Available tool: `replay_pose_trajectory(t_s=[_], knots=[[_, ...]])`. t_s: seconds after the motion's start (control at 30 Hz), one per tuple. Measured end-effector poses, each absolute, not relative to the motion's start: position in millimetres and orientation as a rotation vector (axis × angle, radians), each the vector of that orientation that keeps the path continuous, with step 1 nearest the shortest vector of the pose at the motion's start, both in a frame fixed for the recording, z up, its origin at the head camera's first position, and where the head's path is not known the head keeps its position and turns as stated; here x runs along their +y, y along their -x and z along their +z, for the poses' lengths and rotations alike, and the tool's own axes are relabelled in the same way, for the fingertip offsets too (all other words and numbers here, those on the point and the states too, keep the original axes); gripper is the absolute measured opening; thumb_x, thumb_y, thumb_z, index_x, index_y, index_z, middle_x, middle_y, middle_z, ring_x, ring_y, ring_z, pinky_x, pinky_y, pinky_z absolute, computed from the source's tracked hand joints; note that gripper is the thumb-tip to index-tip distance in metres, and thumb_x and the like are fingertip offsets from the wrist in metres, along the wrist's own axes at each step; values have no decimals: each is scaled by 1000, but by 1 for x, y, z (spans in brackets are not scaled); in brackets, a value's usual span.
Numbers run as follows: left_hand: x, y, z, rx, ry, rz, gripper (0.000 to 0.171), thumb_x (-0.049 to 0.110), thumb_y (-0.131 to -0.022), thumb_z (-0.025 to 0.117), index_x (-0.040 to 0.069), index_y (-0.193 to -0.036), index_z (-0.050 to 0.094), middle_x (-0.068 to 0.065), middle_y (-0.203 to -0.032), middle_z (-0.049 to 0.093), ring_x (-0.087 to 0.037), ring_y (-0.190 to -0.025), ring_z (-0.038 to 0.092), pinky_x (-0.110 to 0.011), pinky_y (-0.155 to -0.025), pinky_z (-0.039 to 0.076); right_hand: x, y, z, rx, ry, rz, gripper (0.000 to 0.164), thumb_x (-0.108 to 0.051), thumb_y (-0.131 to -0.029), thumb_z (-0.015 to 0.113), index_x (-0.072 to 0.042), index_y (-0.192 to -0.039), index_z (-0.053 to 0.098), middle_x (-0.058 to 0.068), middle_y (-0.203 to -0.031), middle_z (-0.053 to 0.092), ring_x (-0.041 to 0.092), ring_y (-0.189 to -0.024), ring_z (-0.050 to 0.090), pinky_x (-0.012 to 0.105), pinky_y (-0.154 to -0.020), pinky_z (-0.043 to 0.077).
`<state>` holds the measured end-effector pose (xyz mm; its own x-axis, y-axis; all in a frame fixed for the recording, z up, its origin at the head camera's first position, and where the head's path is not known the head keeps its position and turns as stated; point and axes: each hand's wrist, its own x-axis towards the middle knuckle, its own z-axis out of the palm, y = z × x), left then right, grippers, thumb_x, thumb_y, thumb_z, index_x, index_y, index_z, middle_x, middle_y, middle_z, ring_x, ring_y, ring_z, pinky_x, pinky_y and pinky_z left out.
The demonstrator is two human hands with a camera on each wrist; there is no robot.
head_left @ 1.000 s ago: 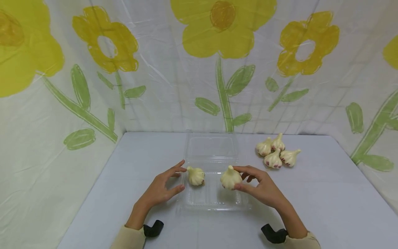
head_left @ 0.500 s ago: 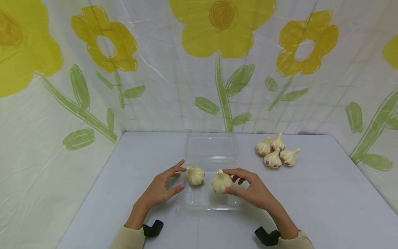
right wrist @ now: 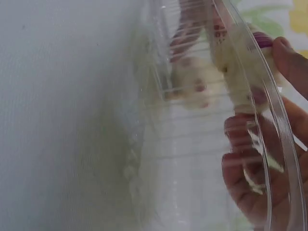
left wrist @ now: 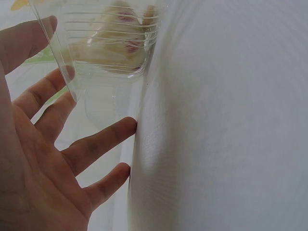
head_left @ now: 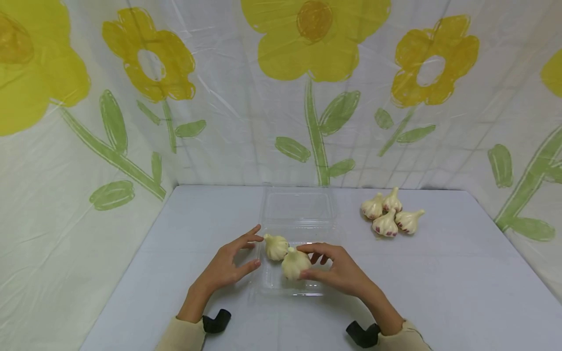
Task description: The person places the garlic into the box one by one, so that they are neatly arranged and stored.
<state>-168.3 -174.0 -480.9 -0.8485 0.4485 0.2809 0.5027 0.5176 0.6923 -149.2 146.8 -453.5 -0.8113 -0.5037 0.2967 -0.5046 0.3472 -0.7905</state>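
Note:
My right hand (head_left: 340, 270) pinches a garlic bulb (head_left: 295, 264) between thumb and fingers, low over the clear plastic clamshell container (head_left: 276, 287). Another garlic bulb (head_left: 276, 247) lies in the left part of the container, just behind the held one in the head view. Through the container's wall, the right wrist view shows the held bulb (right wrist: 243, 72) with purple marks. My left hand (head_left: 230, 263) is spread at the container's left side, fingertips right at its rim. In the left wrist view, the lying bulb (left wrist: 113, 43) shows through the ribbed wall beside the left hand (left wrist: 53, 144).
The container's lid (head_left: 298, 207) lies folded back behind the base. Several more garlic bulbs (head_left: 386, 223) sit in a cluster at the back right of the white table (head_left: 439, 292). A flower-printed curtain (head_left: 228, 136) hangs along the table's back edge.
My right hand has carried the garlic bulb left and slightly toward me, from the container's right part to close beside the bulb lying there. The left hand has stayed in place.

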Motion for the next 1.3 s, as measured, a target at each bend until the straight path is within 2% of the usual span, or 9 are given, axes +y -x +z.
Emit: replay_pose_trajectory(t_s=[0.3,0.47,0.7,1.0,1.3], knots=[[-175,168,-481,-2682,842,-1278,49,26,-93,74,19,-140,58,0,-165,39,-30,-122,67,-63,-107,45,131,153,-456,-2649,-1029,1540,47,-33,-84,84,-22,-128,70,-2,-122,74,11,-86,66,30,-74,56],[-175,168,-481,-2680,845,-1283,49,26,-94,73,17,-140,58,1,-165,38,-29,-122,67,-62,-107,45,123,156,-457,-2727,-1049,1561,48,-35,-82,84,-23,-127,71,-3,-120,74,6,-82,65,25,-71,55],[-175,169,-483,-2692,835,-1281,49,28,-94,73,21,-140,58,5,-165,37,-27,-123,67,-62,-108,45,118,161,-461,-2740,-1094,1555,47,-30,-82,85,-17,-124,72,3,-117,76,4,-77,65,23,-67,56],[-174,169,-482,-2685,846,-1290,49,27,-94,73,19,-140,58,1,-165,38,-27,-123,67,-62,-107,46,116,164,-463,-2729,-1119,1571,48,-28,-79,87,-15,-124,73,5,-114,76,4,-74,66,23,-69,57],[-174,169,-483,-2688,840,-1281,49,28,-94,73,23,-141,57,6,-165,37,-28,-123,67,-62,-107,46,113,165,-465,-2702,-1144,1563,48,-27,-78,88,-14,-123,74,4,-106,76,4,-69,62,24,-65,56]])
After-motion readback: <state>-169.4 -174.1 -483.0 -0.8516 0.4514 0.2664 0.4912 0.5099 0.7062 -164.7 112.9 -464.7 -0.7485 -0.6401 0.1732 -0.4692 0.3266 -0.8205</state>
